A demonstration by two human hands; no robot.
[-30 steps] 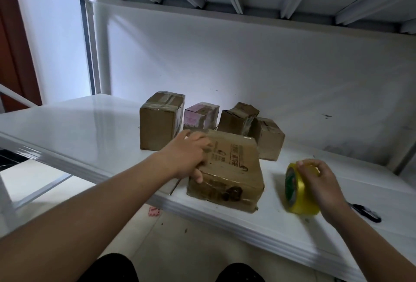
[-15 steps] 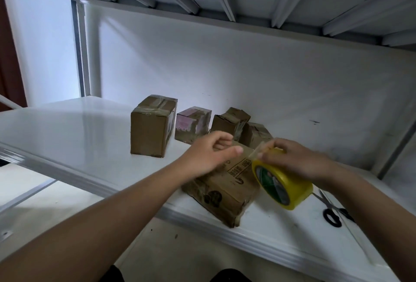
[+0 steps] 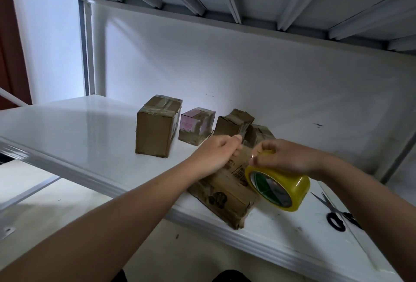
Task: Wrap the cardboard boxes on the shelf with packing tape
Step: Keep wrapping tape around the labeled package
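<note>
Head view shows my right hand (image 3: pixel 290 158) curled over the top of the yellow tape roll (image 3: pixel 279 186), which it holds above the near box (image 3: pixel 227 189) lying at the shelf (image 3: pixel 67 128) front edge. My left hand (image 3: pixel 213 155) pinches the free tape end (image 3: pixel 242 134), drawn a short way off the roll. I judge the film thin, sticky and quick to fold on itself, so I hold it taut by that end. The roll is stiff and light, best gripped across its rim. The box looks crumpled and soft, likely light. Scissors (image 3: pixel 335 214) lie near on the right; four boxes stand behind.
</note>
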